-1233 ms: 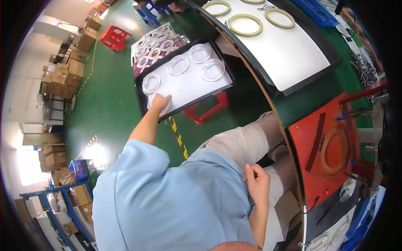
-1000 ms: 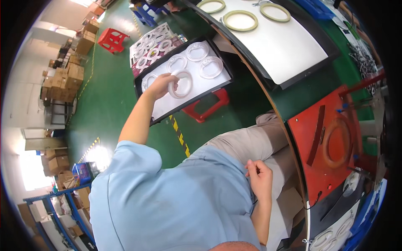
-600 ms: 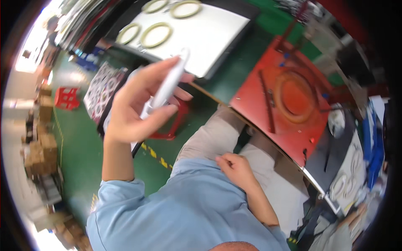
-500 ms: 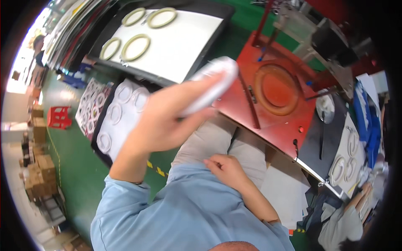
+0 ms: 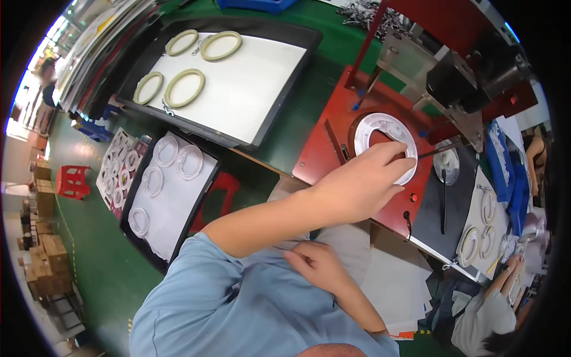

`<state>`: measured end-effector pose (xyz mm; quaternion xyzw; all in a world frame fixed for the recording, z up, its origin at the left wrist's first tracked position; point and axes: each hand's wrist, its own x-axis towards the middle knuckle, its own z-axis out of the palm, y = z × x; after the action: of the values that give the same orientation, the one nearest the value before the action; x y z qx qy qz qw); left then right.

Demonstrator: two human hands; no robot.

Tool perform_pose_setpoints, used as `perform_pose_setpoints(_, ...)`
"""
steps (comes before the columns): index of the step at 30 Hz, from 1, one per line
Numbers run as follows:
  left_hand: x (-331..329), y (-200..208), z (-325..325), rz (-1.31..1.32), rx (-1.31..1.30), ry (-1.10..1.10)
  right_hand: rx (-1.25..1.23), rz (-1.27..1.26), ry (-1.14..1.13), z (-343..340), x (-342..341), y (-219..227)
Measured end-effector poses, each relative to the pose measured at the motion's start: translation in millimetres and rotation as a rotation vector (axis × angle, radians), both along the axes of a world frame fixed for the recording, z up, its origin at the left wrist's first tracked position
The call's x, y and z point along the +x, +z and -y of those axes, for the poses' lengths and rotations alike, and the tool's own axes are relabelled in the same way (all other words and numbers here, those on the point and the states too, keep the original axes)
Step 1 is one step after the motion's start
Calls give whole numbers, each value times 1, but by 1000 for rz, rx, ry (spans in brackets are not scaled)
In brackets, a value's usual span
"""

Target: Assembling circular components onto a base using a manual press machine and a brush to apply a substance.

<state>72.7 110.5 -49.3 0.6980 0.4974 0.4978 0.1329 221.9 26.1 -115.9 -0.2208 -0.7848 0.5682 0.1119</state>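
My left hand (image 5: 363,181) reaches across to the red press base (image 5: 324,154). Its fingers and thumb close on the near right edge of a white ring (image 5: 380,123), which lies in the round seat of the base. The hand covers part of the ring's near side. My right hand (image 5: 318,266) rests at my lap with fingers curled, and nothing shows in it. Above the ring stands the press frame, with a clear plate (image 5: 410,56) and a black block (image 5: 455,80).
At the far left, a black tray (image 5: 262,128) holds several greenish rings on white paper. A smaller black tray (image 5: 163,262) carries white rings. Right of the press lie a small dish (image 5: 446,163), a dark rod (image 5: 444,208) and more rings (image 5: 468,245). A co-worker (image 5: 488,315) sits at lower right.
My left hand has carried the white ring rightward from the air above my lap onto the round seat of the red base. My right hand has stayed at my lap.
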Motion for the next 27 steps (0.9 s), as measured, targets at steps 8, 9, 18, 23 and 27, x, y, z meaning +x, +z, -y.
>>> perform_pose_setpoints(8,-137,18,57,-73,40,377,629,-162,-665,-75,3,67)
perform_pose_setpoints(9,-158,19,59,-135,93,482,777,-118,-649,-85,-3,68)
perform_pose_setpoints(18,-385,-21,2,-473,-332,1067,992,272,-273,-56,-5,65)
perform_pose_setpoints(23,-440,-52,-42,-730,-517,1106,687,-96,-139,-14,12,56)
perform_pose_setpoints(27,-446,-60,-60,-797,-516,1045,506,-8,-56,9,18,30)
